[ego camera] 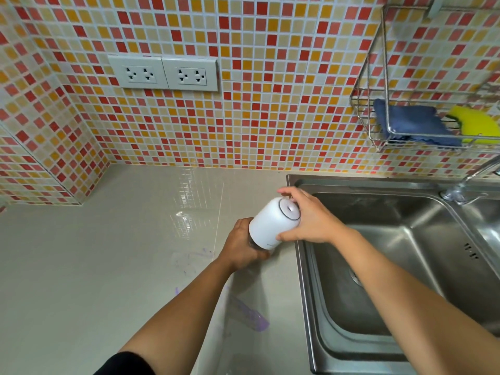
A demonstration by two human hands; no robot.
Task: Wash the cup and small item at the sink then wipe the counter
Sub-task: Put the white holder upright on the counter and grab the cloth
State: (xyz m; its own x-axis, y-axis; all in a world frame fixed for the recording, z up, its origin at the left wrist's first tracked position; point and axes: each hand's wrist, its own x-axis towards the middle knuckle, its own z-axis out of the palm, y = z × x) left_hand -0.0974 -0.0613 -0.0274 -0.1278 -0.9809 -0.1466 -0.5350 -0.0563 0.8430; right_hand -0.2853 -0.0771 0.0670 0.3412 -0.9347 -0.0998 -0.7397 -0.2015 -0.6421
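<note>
Mosaic tile wall [270, 109] in red, orange, cream facing me, wrapping into corner at my left. Two double sockets [163, 73] sitting side by side on it. Wire rack [378, 77] hanging upper right, holding blue cloth [411, 123] and what looks like yellow sponge [479, 125], partly cropped. Light glaring off glossy surface below me.

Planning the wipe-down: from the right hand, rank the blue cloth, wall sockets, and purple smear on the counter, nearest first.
From the right hand:
1. Purple smear, below-left on the counter.
2. Blue cloth, in the rack up right.
3. Wall sockets, up left on the tiles.
</note>
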